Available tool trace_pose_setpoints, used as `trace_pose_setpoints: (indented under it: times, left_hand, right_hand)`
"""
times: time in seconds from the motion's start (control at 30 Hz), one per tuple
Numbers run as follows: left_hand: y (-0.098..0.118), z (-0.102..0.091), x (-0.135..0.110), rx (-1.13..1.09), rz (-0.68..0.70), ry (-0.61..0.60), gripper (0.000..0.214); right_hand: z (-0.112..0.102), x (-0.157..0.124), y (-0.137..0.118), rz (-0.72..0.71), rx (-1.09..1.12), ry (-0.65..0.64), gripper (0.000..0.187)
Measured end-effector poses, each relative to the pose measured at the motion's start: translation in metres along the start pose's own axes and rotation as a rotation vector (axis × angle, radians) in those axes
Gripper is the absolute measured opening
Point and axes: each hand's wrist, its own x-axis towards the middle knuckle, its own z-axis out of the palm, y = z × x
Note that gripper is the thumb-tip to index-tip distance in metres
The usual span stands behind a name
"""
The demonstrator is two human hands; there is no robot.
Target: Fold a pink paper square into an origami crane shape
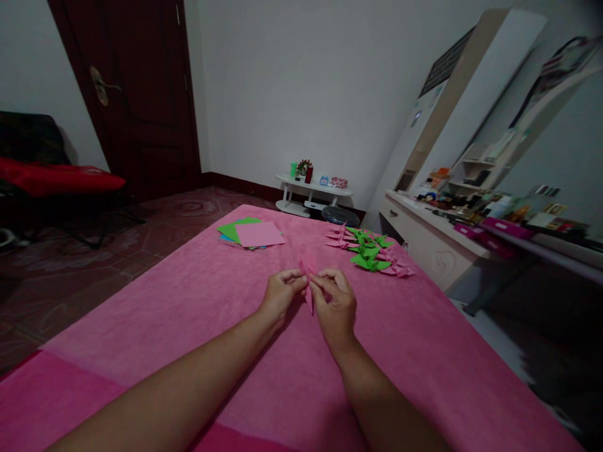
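Between my two hands is a narrow folded piece of pink origami paper (309,301), its points showing above and below my fingers. My left hand (283,294) pinches it from the left side with thumb and fingers. From the right, my right hand (335,301) pinches it close to the same spot. The fingertips hide the paper's middle folds. Beyond my right hand lie several folded paper cranes, green ones (370,257) and pink ones (398,267). A loose stack of square paper sheets (259,234), pink on top with green and blue below, lies farther off to the left.
A pink cloth (188,326) covers the surface under my hands. A cluttered dressing table (438,242) stands to the right. Beyond the far edge are a low white stand (313,188) and a dark round-lidded bin (340,215). A chair with red fabric (56,182) is at left.
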Motion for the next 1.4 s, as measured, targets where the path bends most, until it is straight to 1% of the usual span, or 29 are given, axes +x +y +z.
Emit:
trace_pose_setpoints:
  times: [0.17, 0.37, 0.53, 0.7, 0.87, 1.07, 1.2, 1.3, 1.4]
  left_hand:
    - [0.0, -0.001, 0.0, -0.008, -0.013, -0.006, 0.03]
    - [-0.002, -0.001, -0.001, 0.02, -0.002, -0.027, 0.027]
    - [-0.003, 0.001, -0.002, 0.215, 0.119, -0.029, 0.02]
    - [0.0, 0.004, -0.007, 0.381, 0.168, -0.012, 0.019]
    - [0.003, 0.008, -0.012, 0.45, 0.197, -0.019, 0.019]
    - [0.004, 0.009, -0.014, 0.502, 0.249, -0.061, 0.019]
    - [0.007, 0.012, -0.019, 0.561, 0.341, -0.145, 0.021]
    - [0.009, 0.013, -0.023, 0.612, 0.414, -0.205, 0.026]
    - [0.008, 0.013, -0.024, 0.653, 0.455, -0.21, 0.026]
  right_hand:
    - [0.0, 0.0, -0.001, -0.004, -0.06, -0.01, 0.012]
    - [-0.002, 0.003, 0.0, 0.025, -0.15, 0.011, 0.007]
    - [-0.005, 0.006, 0.001, -0.01, -0.208, 0.05, 0.008]
    - [-0.006, 0.006, 0.0, -0.025, -0.221, 0.047, 0.01]
    - [-0.004, 0.003, 0.003, 0.001, -0.211, 0.039, 0.011]
    - [-0.002, 0.002, 0.003, 0.024, -0.2, 0.018, 0.009]
    - [-0.003, 0.002, 0.001, 0.044, -0.145, 0.029, 0.008]
    - [-0.003, 0.003, 0.001, 0.106, -0.014, 0.048, 0.011]
    - [-0.003, 0.005, 0.006, 0.181, 0.131, 0.056, 0.015]
